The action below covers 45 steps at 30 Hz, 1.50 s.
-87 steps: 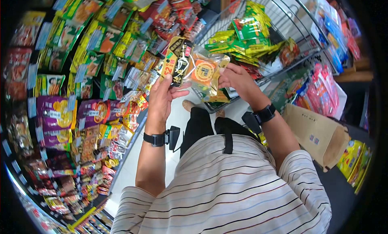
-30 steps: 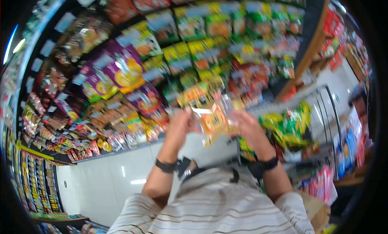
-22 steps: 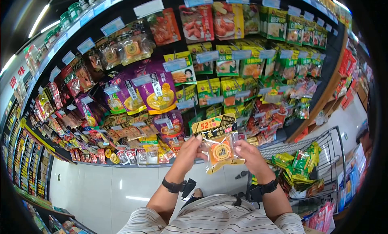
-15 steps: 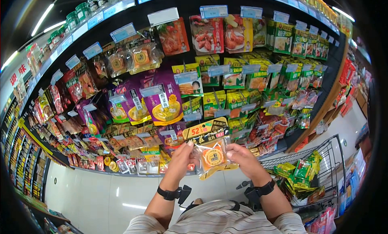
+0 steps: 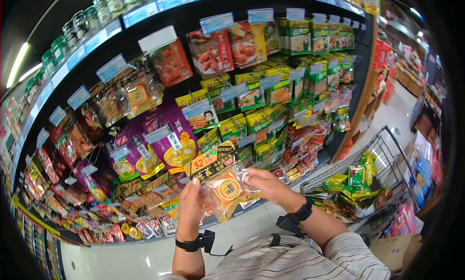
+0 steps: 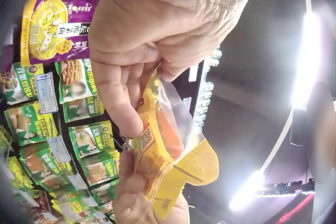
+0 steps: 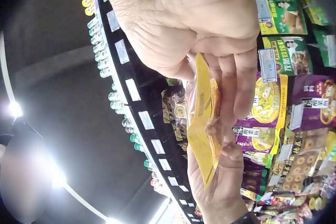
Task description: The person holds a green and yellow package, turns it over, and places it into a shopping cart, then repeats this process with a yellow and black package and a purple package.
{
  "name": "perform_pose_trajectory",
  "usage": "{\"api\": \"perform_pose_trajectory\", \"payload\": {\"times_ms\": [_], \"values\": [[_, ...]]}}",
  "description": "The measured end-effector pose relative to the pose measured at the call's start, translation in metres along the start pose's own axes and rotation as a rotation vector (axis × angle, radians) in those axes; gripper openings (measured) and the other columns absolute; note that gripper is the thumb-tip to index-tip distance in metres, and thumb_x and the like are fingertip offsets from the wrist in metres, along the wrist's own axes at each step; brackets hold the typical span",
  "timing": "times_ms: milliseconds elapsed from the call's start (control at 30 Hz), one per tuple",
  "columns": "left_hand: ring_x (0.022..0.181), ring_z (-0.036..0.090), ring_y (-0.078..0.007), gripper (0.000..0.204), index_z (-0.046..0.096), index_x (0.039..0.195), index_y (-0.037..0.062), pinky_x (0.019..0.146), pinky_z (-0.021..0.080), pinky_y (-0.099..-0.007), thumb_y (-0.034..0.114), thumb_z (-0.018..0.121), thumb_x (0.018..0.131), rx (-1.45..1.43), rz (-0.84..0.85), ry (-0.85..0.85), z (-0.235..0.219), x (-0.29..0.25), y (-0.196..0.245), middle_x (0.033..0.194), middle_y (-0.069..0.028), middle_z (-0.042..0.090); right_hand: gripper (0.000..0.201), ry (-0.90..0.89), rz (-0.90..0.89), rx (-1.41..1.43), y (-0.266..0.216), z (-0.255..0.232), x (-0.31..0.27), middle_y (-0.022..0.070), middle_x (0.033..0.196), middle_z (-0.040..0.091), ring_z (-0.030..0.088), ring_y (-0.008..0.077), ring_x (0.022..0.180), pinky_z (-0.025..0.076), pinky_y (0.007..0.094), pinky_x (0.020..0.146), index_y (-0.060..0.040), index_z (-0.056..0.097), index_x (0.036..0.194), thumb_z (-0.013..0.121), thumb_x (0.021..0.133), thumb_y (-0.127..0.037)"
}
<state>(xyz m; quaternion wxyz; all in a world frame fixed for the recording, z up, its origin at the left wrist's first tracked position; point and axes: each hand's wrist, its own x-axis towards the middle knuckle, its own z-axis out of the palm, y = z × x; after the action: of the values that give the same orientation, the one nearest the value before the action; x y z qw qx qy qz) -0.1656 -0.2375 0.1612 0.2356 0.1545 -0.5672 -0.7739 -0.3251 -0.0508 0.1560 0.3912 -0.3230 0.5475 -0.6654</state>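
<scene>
Both hands hold a hotpot seasoning packet [image 5: 226,185] in front of the shelf. It has a black and gold header marked 52 and a clear window over an orange block. My left hand [image 5: 190,203] grips its left side, thumb at the front near the header. My right hand [image 5: 272,184] pinches the right side. In the left wrist view the packet [image 6: 165,142] appears edge-on, its yellow bottom flap spread out, with the left hand [image 6: 163,22] above it. The right wrist view has the right hand [image 7: 194,16] holding the packet's yellow edge [image 7: 203,121].
Hanging packets crowd the rack ahead, including purple pouches [image 5: 175,143] and similar orange-block packets [image 5: 139,96]. Jars [image 5: 99,9] line the top ledge. At right stands a wire shopping cart [image 5: 387,149] holding green and yellow packets [image 5: 356,181]. A cardboard box [image 5: 391,253] lies near it.
The head view has risen from the floor and cart to the shelf, then swung slightly right. Both hands keep the packet throughout; it now sits farther left in view and tilted.
</scene>
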Motion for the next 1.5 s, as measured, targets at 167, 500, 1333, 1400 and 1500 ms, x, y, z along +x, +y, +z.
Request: {"api": "perform_pose_trajectory", "payload": {"times_ms": [167, 500, 1333, 1400, 1500], "values": [[0.077, 0.067, -0.0159, 0.040, 0.055, 0.120, -0.0010, 0.066, 0.056, -0.0287, 0.035, 0.045, 0.105, 0.040, 0.046, 0.004, -0.006, 0.012, 0.002, 0.098, -0.0095, 0.067, 0.033, -0.011, -0.079, 0.028, 0.007, 0.007, 0.005, 0.0017, 0.115, 0.063, 0.057, 0.0095, 0.106, 0.043, 0.0264, 0.095, 0.0011, 0.058, 0.125, 0.048, 0.101, -0.019], [0.084, 0.053, -0.0045, 0.037, 0.053, 0.131, 0.0055, 0.071, 0.042, -0.0201, 0.027, 0.055, 0.101, 0.298, 0.180, -0.183, 0.011, 0.014, 0.015, 0.105, 0.0029, 0.061, 0.028, 0.212, -0.150, 0.088, 0.018, 0.011, 0.002, 0.0021, 0.109, 0.064, 0.060, 0.0096, 0.099, 0.046, 0.0266, 0.090, -0.0008, 0.059, 0.121, 0.049, 0.100, -0.017], [0.089, 0.054, -0.0059, 0.030, 0.062, 0.118, 0.0006, 0.079, 0.042, -0.0224, 0.024, 0.053, 0.101, 0.206, 0.146, 0.210, 0.034, -0.046, -0.001, 0.100, 0.0009, 0.064, 0.023, -0.020, -0.106, 0.083, -0.010, 0.010, -0.011, -0.0006, 0.103, 0.062, 0.054, 0.0051, 0.096, 0.044, 0.0241, 0.087, -0.0015, 0.059, 0.115, 0.051, 0.100, -0.017], [0.092, 0.054, -0.0062, 0.031, 0.061, 0.120, -0.0001, 0.082, 0.044, -0.0227, 0.024, 0.053, 0.102, 0.196, 0.171, 0.222, 0.040, -0.051, -0.001, 0.103, 0.0000, 0.063, 0.020, -0.032, -0.094, 0.101, -0.009, 0.005, -0.011, -0.0020, 0.099, 0.061, 0.053, 0.0040, 0.092, 0.043, 0.0227, 0.084, -0.0019, 0.059, 0.113, 0.051, 0.100, -0.016], [0.094, 0.054, -0.0060, 0.029, 0.060, 0.120, 0.0013, 0.084, 0.044, -0.0228, 0.024, 0.052, 0.103, 0.214, 0.198, 0.259, 0.046, -0.056, -0.004, 0.104, -0.0005, 0.061, 0.019, -0.085, -0.098, 0.105, -0.010, 0.000, -0.008, -0.0033, 0.095, 0.059, 0.051, 0.0034, 0.087, 0.042, 0.0219, 0.079, -0.0024, 0.059, 0.111, 0.052, 0.099, -0.016]]}}
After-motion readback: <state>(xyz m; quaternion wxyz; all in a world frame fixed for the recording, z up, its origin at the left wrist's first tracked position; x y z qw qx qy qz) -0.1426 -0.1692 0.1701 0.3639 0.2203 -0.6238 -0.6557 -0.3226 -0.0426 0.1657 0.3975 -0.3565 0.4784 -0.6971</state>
